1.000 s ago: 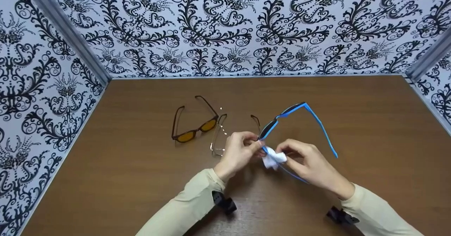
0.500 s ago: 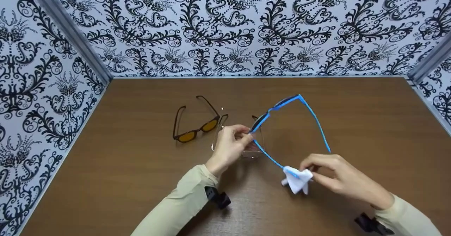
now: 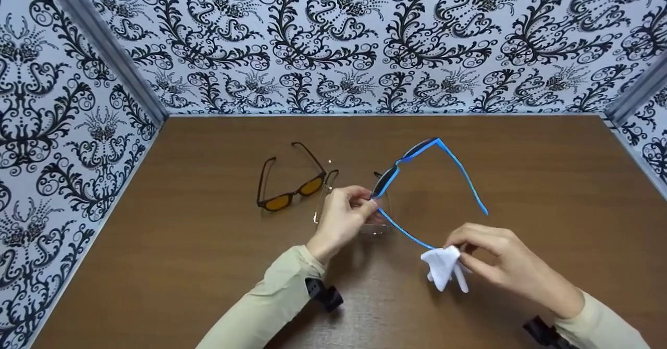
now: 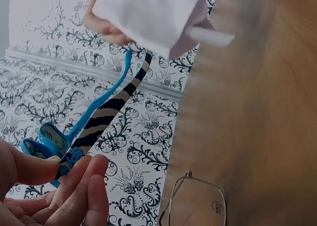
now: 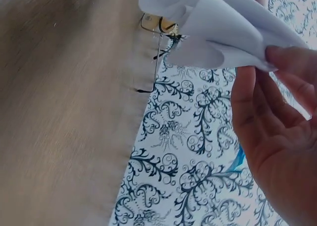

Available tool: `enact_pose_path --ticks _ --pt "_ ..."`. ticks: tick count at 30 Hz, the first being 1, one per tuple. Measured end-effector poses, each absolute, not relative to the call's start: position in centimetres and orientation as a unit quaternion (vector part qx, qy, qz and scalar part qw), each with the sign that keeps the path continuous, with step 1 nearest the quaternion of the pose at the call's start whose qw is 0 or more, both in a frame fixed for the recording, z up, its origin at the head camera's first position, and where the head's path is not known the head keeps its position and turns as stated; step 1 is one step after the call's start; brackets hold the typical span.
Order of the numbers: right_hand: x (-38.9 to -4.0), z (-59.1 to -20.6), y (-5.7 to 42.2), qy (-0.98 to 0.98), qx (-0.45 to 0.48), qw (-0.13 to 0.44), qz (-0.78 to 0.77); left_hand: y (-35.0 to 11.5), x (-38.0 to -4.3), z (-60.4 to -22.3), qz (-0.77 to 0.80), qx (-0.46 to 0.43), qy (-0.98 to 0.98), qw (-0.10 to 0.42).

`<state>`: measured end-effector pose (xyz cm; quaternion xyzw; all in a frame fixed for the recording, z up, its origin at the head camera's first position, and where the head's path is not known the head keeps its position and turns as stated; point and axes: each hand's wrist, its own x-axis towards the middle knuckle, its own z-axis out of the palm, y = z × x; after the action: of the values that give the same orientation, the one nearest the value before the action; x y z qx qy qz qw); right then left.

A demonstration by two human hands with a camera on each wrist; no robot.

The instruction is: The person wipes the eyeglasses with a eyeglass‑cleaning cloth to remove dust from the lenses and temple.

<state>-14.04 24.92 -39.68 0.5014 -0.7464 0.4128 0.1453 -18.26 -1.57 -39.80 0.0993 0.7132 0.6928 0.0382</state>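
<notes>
My left hand (image 3: 344, 216) pinches a pair of blue sunglasses (image 3: 411, 156) at the hinge corner, holding them above the table. In the left wrist view the near temple arm (image 4: 106, 112) shows a black and beige striped outer side. The thumb and fingers of my right hand (image 3: 503, 258) pinch a white cloth (image 3: 442, 265), which is wrapped over the tip of that temple arm. The tip itself is hidden under the cloth. In the right wrist view the cloth (image 5: 223, 32) hangs in folds from the fingertips. The far temple arm (image 3: 464, 177) points freely toward the right hand.
Brown-framed glasses with amber lenses (image 3: 279, 202) lie on the wooden table (image 3: 208, 265) at left. Thin metal-framed clear glasses (image 3: 376, 229) lie beneath and behind my left hand, partly covered. Patterned walls (image 3: 338, 41) enclose the back and sides.
The right hand with the cloth has slid along the near temple arm, away from the hinge to the tip. The left hand and sunglasses have shifted slightly left.
</notes>
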Motion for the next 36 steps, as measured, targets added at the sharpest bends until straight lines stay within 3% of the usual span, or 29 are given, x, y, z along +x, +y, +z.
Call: enact_pose_path --ticks 5,12,29,36 --pt "-14.3 -40.6 24.2 -0.76 0.5 0.185 0.372 -1.3 -18.0 -39.9 0.695 0.097 0.711 0.046" --pt "-14.5 -40.7 22.2 -0.804 0.446 0.287 0.27 -0.4 -17.7 -39.9 0.73 0.09 0.673 0.075" --pt "-14.9 -40.9 18.0 -0.772 0.375 0.443 0.261 1.7 -16.8 -40.0 0.692 0.084 0.716 0.044" --pt "-14.7 -40.9 17.6 -0.769 0.373 0.463 0.236 1.7 -16.9 -40.3 0.703 0.078 0.705 0.052"
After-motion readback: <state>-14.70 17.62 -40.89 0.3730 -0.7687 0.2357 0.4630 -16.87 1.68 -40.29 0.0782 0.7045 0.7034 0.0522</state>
